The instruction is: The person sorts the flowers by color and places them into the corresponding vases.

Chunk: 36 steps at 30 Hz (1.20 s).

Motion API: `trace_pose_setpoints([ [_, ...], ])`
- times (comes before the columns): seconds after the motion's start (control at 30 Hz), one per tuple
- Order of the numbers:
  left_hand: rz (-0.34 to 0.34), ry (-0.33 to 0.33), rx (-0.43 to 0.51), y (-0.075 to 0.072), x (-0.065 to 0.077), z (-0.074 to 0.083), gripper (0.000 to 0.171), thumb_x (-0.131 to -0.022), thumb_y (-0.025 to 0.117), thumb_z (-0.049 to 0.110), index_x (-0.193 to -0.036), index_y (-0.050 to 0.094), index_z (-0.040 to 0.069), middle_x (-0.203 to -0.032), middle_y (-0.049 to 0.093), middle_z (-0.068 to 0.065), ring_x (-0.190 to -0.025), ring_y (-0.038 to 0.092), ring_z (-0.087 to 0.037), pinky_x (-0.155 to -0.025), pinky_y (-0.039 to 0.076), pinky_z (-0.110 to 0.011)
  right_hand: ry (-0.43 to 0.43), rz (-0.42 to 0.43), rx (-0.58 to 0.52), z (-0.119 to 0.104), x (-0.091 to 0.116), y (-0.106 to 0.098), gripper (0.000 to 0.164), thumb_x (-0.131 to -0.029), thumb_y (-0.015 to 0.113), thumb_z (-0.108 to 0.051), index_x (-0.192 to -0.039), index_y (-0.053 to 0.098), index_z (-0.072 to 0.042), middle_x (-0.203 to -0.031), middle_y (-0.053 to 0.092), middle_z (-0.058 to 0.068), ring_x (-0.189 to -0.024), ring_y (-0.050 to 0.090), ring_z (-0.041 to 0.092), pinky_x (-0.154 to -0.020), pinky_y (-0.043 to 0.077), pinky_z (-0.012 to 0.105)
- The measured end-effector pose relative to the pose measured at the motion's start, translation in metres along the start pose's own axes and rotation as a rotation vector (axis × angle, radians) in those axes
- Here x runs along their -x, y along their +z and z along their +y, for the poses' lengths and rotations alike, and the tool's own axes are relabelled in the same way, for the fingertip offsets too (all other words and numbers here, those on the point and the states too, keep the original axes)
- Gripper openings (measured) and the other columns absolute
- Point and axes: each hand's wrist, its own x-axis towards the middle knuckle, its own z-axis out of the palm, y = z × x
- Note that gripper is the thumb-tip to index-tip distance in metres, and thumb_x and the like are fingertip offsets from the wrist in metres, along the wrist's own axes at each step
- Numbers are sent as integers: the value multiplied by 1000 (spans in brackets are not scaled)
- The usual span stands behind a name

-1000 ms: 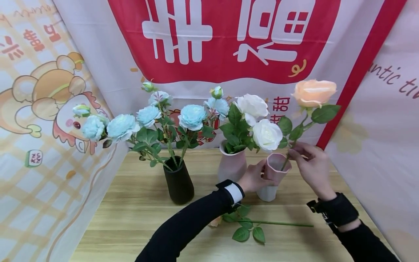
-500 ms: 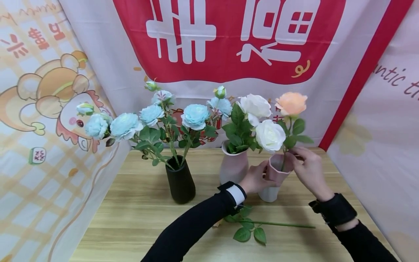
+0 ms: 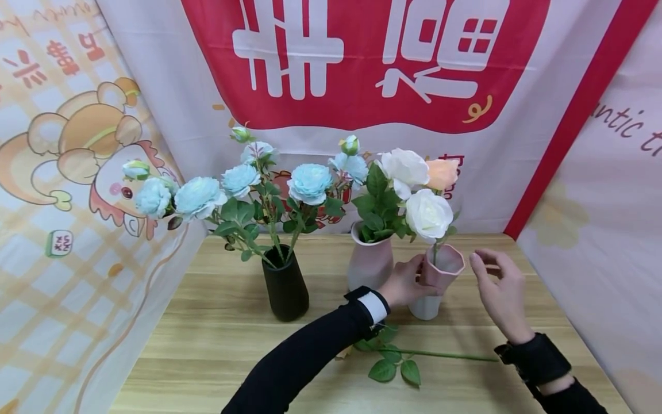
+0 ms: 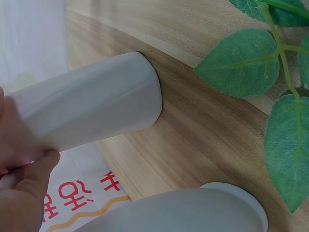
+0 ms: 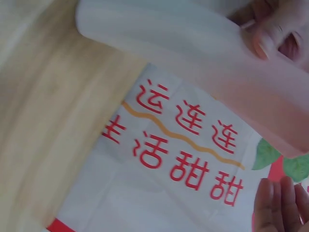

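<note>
My left hand [image 3: 405, 282] grips the faceted pink-and-white vase [image 3: 446, 275] near its top. In the left wrist view the thumb [image 4: 44, 166] presses on the side of the vase [image 4: 106, 99], whose white base meets the wood. A peach rose [image 3: 443, 173] stands in this vase, its bloom partly hidden behind two white roses [image 3: 429, 214]. Just right of the rim, my right hand [image 3: 500, 296] is apart from the vase and holds nothing, fingers loosely bent. The right wrist view catches those fingertips [image 5: 282, 193] low at the right.
A rounder pink-and-white vase [image 3: 369, 264] with the white roses stands left of the faceted one. Further left, a black vase [image 3: 285, 290] carries blue flowers [image 3: 310, 184]. Another stem [image 3: 445, 355] with green leaves [image 3: 383, 371] lies in front, its bloom mostly hidden by the left arm.
The peach rose has gone down into the faceted vase and tipped left behind the white roses. My right hand has let go of its stem and moved right. My left hand keeps its grip.
</note>
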Motion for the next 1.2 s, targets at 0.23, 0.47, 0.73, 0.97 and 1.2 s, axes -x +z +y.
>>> trace_pose_setpoints([
  [0.23, -6, -14, -8, 0, 0, 2, 74, -81, 82, 37, -141, 46, 14, -125, 63, 1, -109, 58, -4, -84, 47, -18, 226, 3, -96, 22, 17, -8, 27, -102, 53, -9, -91, 63, 14, -78, 62, 28, -63, 63, 18, -55, 53, 21],
  [0.47, -8, -5, -15, 1, 0, 3, 74, -81, 82, 37, -141, 46, 14, -124, 63, 1, -108, 58, -4, -83, 46, -17, 284, -179, 23, 70, 48, -12, 30, -101, 58, -20, -79, 67, -2, -66, 62, 12, -54, 60, 19, -48, 49, 22],
  [0.73, 0, 3, -24, 1, -1, 0, 73, -80, 82, 38, -140, 47, 15, -123, 64, 1, -106, 58, -3, -82, 46, -17, -101, -664, 139, 86, 82, 3, 17, -89, 71, -5, -78, 67, -17, -70, 60, -12, -59, 54, 1, -51, 47, 23],
  [0.97, -3, -6, -61, 1, 0, 3, 68, -81, 82, 38, -136, 49, 15, -120, 64, 2, -103, 58, -2, -78, 46, -14, -310, -826, 293, 85, 102, 31, 8, -86, 77, -17, -90, 71, -19, -87, 61, -14, -76, 58, 1, -64, 52, 27],
  [1.2, 6, -11, -77, -2, 2, 5, 66, -81, 82, 39, -134, 50, 16, -120, 64, 4, -104, 58, -2, -80, 45, -14, -465, -868, 357, 78, 107, 54, 8, -85, 78, -17, -93, 75, -16, -92, 63, -7, -80, 61, 6, -66, 54, 30],
])
